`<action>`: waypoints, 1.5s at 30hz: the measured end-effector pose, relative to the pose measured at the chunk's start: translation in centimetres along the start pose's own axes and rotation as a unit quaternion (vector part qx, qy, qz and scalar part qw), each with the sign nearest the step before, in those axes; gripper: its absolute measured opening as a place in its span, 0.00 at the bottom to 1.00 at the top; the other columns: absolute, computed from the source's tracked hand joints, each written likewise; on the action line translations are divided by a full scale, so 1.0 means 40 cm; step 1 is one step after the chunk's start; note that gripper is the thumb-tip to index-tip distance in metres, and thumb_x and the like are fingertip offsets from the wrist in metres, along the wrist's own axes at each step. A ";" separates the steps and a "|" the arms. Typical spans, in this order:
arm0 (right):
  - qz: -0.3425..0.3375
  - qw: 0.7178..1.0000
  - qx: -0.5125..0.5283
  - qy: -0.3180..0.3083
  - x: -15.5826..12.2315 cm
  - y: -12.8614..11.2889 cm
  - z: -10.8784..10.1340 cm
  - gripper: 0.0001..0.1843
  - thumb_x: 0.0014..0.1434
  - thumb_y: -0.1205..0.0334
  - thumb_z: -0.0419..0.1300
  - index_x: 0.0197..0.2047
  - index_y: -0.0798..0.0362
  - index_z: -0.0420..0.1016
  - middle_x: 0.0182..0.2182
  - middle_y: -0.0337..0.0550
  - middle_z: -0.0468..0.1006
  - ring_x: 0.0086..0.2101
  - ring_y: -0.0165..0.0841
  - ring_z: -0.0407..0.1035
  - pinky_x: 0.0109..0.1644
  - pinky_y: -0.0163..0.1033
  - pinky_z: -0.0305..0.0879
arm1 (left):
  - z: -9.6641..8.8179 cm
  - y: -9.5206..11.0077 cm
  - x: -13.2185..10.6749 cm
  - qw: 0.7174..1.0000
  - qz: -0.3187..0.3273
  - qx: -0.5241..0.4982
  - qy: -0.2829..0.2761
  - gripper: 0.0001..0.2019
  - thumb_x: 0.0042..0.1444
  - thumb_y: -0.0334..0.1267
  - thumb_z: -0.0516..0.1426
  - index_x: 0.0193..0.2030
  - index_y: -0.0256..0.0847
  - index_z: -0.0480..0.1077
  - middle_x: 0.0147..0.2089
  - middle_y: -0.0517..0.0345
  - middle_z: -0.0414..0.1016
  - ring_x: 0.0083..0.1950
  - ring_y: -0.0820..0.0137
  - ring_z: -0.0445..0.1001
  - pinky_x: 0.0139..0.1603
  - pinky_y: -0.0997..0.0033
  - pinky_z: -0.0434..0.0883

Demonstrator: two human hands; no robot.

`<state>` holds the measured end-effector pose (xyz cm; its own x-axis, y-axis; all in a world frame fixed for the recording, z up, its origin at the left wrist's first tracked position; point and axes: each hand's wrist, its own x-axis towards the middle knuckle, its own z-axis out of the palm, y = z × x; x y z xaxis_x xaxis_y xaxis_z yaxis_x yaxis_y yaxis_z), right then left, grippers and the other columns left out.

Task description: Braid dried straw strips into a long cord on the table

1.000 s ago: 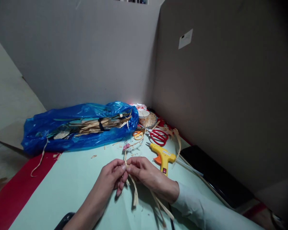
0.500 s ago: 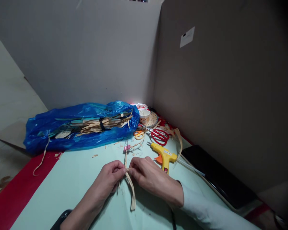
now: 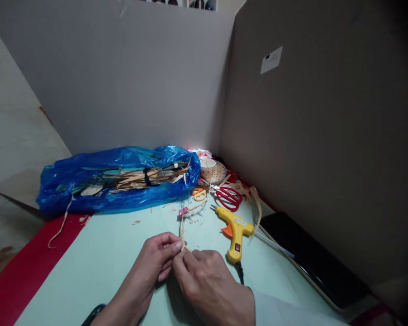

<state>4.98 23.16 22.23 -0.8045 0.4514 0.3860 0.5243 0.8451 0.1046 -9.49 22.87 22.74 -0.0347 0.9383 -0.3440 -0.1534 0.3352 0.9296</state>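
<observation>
A thin braid of pale dried plant fibre (image 3: 182, 229) runs from a pink binder clip (image 3: 182, 212) down to my hands. My left hand (image 3: 159, 258) pinches the braid's near end between thumb and forefinger. Close against it, my right hand (image 3: 207, 278) is closed on the loose fibre strands; its back hides most of them. Right of my hands lies a yellow glue gun (image 3: 237, 231) with an orange trigger and a clear glue stick in its rear.
A blue plastic bag (image 3: 71, 172) holding bundled dried strips lies at the back left. Red-handled scissors (image 3: 229, 198), orange scissors (image 3: 199, 194), a paper cup (image 3: 207, 168) and a woven basket (image 3: 219, 174) sit behind. A black flat device (image 3: 313, 258) lies at right; grey partitions stand behind.
My right hand has moved nearer, turned back upward and closed over the strands that hung loose. The left hand keeps its pinch. The whole view has shifted slightly.
</observation>
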 end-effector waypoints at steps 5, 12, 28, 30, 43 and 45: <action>0.024 0.994 0.104 0.018 0.010 0.021 -0.022 0.05 0.58 0.64 0.59 0.37 0.57 0.72 0.31 0.45 0.76 0.32 0.38 0.68 0.36 0.42 0.58 | -0.002 0.000 -0.002 1.000 0.018 0.017 0.014 0.13 0.41 0.42 0.65 0.26 0.36 0.69 0.16 0.69 0.62 0.14 0.85 0.50 0.16 0.80 0.43; 0.261 0.841 0.473 -0.020 0.042 0.101 -0.034 0.11 0.64 0.58 0.54 0.40 0.55 0.73 0.32 0.42 0.77 0.35 0.33 0.70 0.39 0.36 0.61 | -0.004 0.005 -0.002 0.999 0.040 -0.008 -0.017 0.14 0.42 0.43 0.66 0.31 0.35 0.72 0.21 0.63 0.71 0.17 0.82 0.59 0.18 0.81 0.48; 0.292 0.745 0.600 -0.010 0.046 0.105 0.016 0.11 0.55 0.60 0.59 0.29 0.58 0.79 0.21 0.38 0.72 0.24 0.27 0.59 0.28 0.32 0.52 | 0.007 0.025 -0.018 0.978 0.092 0.181 0.040 0.08 0.45 0.40 0.60 0.26 0.38 0.68 0.23 0.58 0.74 0.27 0.69 0.67 0.31 0.72 0.59; 0.306 0.748 0.588 -0.009 0.044 0.105 0.019 0.11 0.54 0.60 0.60 0.29 0.59 0.78 0.21 0.37 0.70 0.24 0.27 0.59 0.27 0.31 0.52 | 0.005 0.027 -0.020 0.965 0.110 0.231 0.058 0.08 0.46 0.40 0.59 0.24 0.38 0.68 0.22 0.60 0.71 0.27 0.69 0.65 0.30 0.72 0.57; 0.303 0.757 0.577 -0.032 0.038 0.098 0.029 0.07 0.57 0.62 0.57 0.30 0.56 0.70 0.19 0.36 0.71 0.22 0.28 0.64 0.26 0.31 0.57 | 0.018 0.046 -0.043 0.936 0.141 0.304 0.106 0.08 0.51 0.41 0.56 0.23 0.43 0.67 0.23 0.60 0.70 0.28 0.66 0.66 0.32 0.70 0.59; 0.311 0.756 0.575 -0.016 0.038 0.093 0.024 0.05 0.55 0.65 0.56 0.29 0.56 0.70 0.19 0.36 0.71 0.23 0.28 0.65 0.27 0.31 0.58 | 0.038 0.028 -0.058 0.910 0.162 0.345 0.162 0.07 0.50 0.39 0.57 0.23 0.43 0.68 0.25 0.58 0.73 0.28 0.64 0.68 0.32 0.69 0.60</action>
<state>5.44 27.28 22.32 -0.5176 0.8556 0.0073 0.2292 0.1469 -0.9622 -8.09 21.21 24.77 -0.2731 0.9609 0.0462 0.5701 0.1230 0.8123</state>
